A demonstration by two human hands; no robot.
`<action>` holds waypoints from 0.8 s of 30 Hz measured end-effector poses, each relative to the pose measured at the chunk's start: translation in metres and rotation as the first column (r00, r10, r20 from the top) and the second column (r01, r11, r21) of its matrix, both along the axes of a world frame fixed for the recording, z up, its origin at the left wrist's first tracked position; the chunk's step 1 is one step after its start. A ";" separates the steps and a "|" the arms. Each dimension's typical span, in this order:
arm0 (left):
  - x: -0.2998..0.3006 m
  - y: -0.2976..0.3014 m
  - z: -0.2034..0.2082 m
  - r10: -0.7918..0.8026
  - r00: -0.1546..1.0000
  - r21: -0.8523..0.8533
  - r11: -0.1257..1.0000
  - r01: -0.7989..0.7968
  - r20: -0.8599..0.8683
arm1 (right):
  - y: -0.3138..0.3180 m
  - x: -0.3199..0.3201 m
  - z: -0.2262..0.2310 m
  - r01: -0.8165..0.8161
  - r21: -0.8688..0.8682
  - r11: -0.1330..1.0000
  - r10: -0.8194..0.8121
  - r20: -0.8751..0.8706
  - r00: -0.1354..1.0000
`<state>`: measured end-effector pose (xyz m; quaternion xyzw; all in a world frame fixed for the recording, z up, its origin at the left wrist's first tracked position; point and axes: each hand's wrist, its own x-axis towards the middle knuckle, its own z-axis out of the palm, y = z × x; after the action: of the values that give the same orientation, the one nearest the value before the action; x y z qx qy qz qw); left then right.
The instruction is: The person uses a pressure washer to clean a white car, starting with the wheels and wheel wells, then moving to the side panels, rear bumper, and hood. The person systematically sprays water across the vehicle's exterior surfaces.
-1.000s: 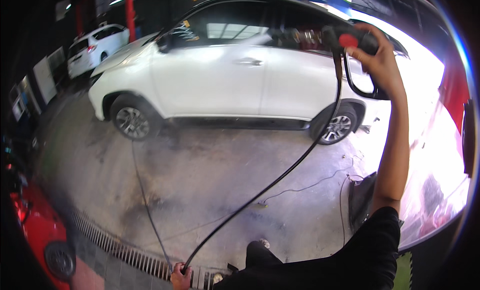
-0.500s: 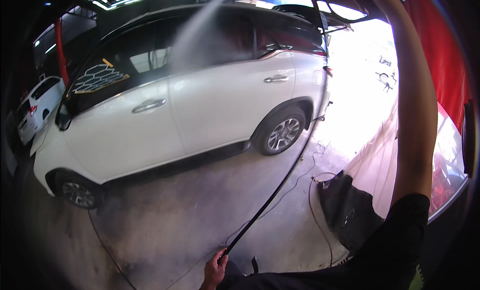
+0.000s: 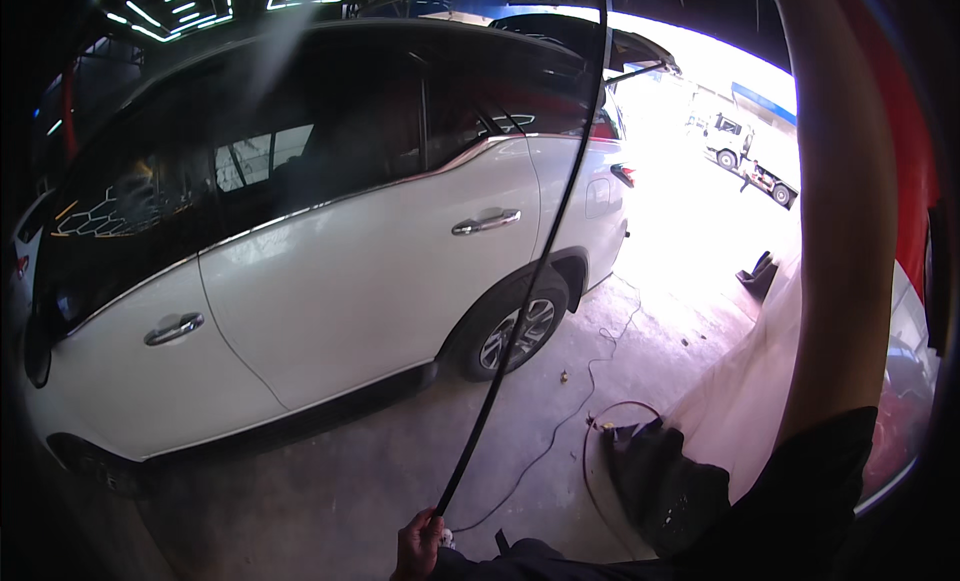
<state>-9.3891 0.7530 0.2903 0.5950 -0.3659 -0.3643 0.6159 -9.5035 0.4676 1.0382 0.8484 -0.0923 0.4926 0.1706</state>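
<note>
My left hand [image 3: 418, 544] is closed round a black hose [image 3: 487, 406] at the lower edge. From there the hose runs up across the rear wheel and past the tail of a white SUV [image 3: 350, 281]. My bare right forearm [image 3: 843, 211] reaches up along the right side, and its hand is beyond the top edge. A pale jet of spray [image 3: 283, 49] crosses in front of the SUV's dark roof and windows at the upper left. What the spray comes from is hidden.
The SUV's tailgate [image 3: 635, 53] stands raised. On the concrete floor lie a thin cable [image 3: 545, 451], a reddish hose [image 3: 588, 471] and a dark sheet [image 3: 665, 486] by a pale sheet [image 3: 745, 381]. Outside in bright light is a truck [image 3: 745, 156].
The view has shifted closer to the SUV's rear half. The spray now appears farther left. My right hand, partly visible at the top before, has left the view. The hose hangs straighter and steeper.
</note>
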 end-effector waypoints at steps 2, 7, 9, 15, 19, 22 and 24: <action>-0.001 -0.061 0.023 0.018 0.996 -0.102 0.995 -0.009 0.084 | -0.070 -0.051 0.016 0.049 0.034 0.998 -0.048 -0.020 0.999; -0.017 -0.190 0.042 -0.109 0.983 0.056 0.993 0.102 0.149 | -0.225 -0.186 0.007 0.240 0.111 0.964 -0.235 -0.056 0.970; -0.038 -0.247 0.038 -0.131 0.969 0.073 0.990 0.118 0.210 | -0.281 -0.233 0.002 0.302 0.124 0.945 -0.294 -0.077 0.953; -0.148 -0.389 0.053 -0.038 0.977 0.051 0.998 0.028 0.211 | -0.440 -0.354 0.001 0.359 0.160 0.920 -0.346 -0.099 0.933; -0.204 -0.434 0.081 -0.007 0.980 0.034 0.999 0.000 0.200 | -0.521 -0.365 -0.004 0.293 0.202 0.935 -0.270 -0.135 0.953; -0.236 -0.453 0.077 -0.047 0.980 0.081 0.996 0.032 0.195 | -0.540 -0.358 0.006 0.260 0.193 0.946 -0.229 -0.170 0.958; -0.258 -0.459 0.064 -0.088 0.991 0.110 0.991 0.076 0.102 | -0.552 -0.350 0.009 0.239 0.180 0.954 -0.205 -0.185 0.961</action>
<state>-9.6473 0.2939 0.3542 0.6298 -0.4025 -0.3761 0.5476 -9.8530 -0.0845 1.0468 0.8831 -0.2222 0.3867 0.1455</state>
